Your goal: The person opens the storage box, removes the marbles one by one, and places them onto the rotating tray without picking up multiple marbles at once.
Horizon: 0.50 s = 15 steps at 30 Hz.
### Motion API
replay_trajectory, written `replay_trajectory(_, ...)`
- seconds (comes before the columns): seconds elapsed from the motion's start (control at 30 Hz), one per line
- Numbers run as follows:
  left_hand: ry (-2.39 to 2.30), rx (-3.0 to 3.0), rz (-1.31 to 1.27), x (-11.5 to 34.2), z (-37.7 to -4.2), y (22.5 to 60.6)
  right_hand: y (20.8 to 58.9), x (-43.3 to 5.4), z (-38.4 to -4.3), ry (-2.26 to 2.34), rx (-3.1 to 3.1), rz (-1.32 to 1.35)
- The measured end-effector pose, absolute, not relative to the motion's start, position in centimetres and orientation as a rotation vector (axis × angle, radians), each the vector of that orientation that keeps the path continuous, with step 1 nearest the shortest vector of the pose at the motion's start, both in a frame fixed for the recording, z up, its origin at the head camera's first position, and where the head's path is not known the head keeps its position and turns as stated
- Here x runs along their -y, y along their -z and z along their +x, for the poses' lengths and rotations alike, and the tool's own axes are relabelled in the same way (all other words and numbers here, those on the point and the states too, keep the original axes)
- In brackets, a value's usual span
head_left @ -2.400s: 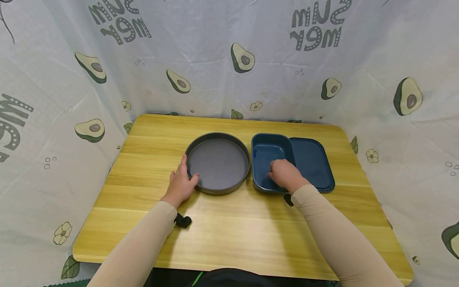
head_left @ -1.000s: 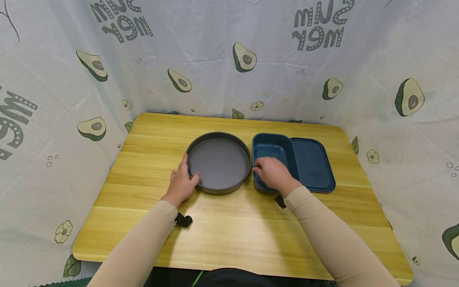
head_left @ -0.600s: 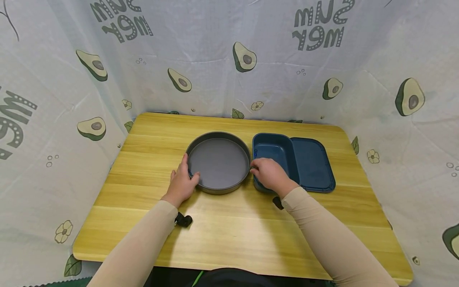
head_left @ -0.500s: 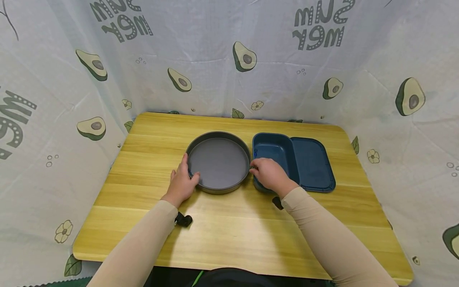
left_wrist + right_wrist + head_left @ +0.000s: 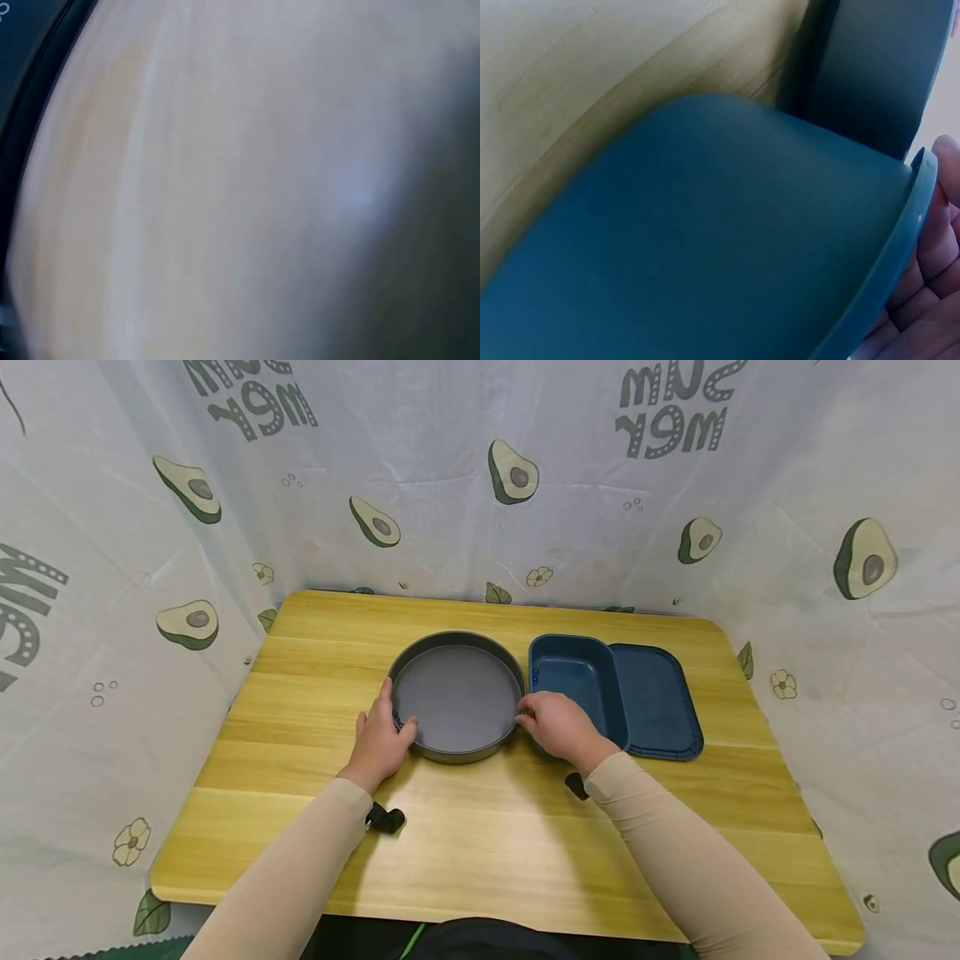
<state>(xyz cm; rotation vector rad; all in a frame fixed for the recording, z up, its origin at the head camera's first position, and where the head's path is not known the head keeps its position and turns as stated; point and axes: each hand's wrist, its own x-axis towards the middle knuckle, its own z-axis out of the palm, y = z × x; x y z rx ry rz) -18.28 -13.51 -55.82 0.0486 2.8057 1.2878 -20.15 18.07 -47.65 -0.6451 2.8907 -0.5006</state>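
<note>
Head view showed the round grey pan (image 5: 457, 702) on the bench (image 5: 465, 843), just beside the blue box (image 5: 573, 668), with a flat blue lid (image 5: 662, 702) to its right. The hands were apart: the left hand (image 5: 377, 750) lay spread along the pan's near-left rim, probably to steady it, while the right hand (image 5: 561, 723) hung over the box, curled fingers at the pan's right rim; whether they pinched anything I could not tell. The box's closeness presumably kept reaches short.

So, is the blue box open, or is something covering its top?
Open: the head view looks down inside the blue box, and the flat blue panel lies to its right, not on top.
</note>
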Motion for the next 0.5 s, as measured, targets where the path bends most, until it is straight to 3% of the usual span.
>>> replay_trajectory(0.5, -1.292, -2.805, 0.046, 13.62, -18.36, 55.87, 46.63, -17.12, -20.44, 0.502, -2.904, -0.679)
